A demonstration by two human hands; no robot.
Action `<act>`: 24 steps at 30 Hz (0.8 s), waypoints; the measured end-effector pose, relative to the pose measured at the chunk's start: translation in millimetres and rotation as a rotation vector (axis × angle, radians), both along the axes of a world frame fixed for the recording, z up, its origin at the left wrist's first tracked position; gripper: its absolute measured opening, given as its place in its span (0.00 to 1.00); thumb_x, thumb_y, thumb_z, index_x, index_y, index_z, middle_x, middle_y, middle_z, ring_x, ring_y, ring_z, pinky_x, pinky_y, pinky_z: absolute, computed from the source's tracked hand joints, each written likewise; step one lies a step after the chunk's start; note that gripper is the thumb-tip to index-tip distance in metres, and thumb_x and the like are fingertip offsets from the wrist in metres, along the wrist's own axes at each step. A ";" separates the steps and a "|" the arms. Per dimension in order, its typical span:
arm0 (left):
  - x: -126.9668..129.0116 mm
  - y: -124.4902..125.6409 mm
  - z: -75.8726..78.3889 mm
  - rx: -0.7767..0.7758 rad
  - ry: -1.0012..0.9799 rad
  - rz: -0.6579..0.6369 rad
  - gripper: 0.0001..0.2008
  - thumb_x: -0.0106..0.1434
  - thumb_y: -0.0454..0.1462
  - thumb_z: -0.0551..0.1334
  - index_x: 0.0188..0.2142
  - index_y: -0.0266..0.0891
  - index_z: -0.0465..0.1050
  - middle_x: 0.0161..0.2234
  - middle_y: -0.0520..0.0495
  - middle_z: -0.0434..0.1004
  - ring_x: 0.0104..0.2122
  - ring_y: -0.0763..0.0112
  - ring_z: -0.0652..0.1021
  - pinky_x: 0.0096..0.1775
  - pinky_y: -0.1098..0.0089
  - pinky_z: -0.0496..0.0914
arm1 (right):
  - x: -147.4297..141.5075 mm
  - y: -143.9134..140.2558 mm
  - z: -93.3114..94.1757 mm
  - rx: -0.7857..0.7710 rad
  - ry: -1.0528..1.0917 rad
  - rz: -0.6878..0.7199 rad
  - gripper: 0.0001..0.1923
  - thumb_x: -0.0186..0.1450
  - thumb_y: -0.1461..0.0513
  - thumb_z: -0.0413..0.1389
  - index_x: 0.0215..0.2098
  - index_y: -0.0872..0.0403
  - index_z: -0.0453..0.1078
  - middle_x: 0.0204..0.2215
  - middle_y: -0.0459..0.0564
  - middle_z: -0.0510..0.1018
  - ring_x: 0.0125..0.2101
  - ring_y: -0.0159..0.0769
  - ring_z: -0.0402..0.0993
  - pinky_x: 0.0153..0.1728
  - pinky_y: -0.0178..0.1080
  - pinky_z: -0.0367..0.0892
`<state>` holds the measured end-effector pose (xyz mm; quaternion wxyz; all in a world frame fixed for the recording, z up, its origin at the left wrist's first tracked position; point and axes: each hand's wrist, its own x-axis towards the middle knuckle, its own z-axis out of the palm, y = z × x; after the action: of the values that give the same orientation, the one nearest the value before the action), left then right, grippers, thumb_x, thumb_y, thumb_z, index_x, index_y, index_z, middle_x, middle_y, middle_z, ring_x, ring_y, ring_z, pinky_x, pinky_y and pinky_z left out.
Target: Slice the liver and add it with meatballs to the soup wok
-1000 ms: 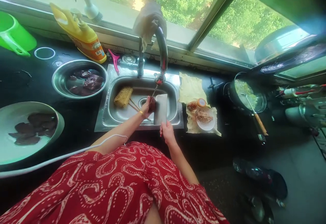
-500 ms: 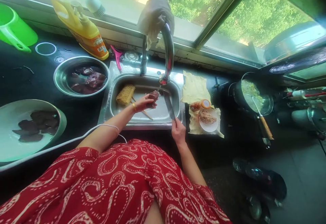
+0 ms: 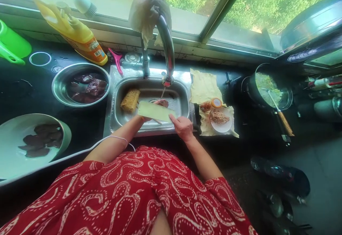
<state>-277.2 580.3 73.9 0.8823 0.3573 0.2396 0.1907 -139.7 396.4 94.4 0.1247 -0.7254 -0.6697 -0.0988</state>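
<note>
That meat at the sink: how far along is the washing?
Dark pieces already lie on the plate. The right hand grips a cleaver over the sink, with one meat piece under the tap; the left hand is hidden behind the blade. More meat waits in the steel bowl.

One cleaver, one piece of meat under one tap, one sink and one scrubbing pad. Two metal dishes of dark meat: one bowl, one plate. One yellow bottle, one green jug, one pan, two hands.
</note>
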 end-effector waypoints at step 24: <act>7.9 2.9 5.9 -0.016 0.081 0.144 0.12 0.59 0.33 0.65 0.43 0.38 0.75 0.42 0.45 0.78 0.43 0.67 0.77 0.46 0.71 0.71 | -1.6 18.3 14.2 -0.081 0.080 -0.011 0.21 0.70 0.66 0.49 0.57 0.47 0.74 0.21 0.45 0.62 0.25 0.32 0.54 0.30 0.37 0.52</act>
<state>-269.3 583.2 79.8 0.8588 0.3394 0.3019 0.2370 -141.3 414.7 108.5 0.1213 -0.7371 -0.6634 -0.0434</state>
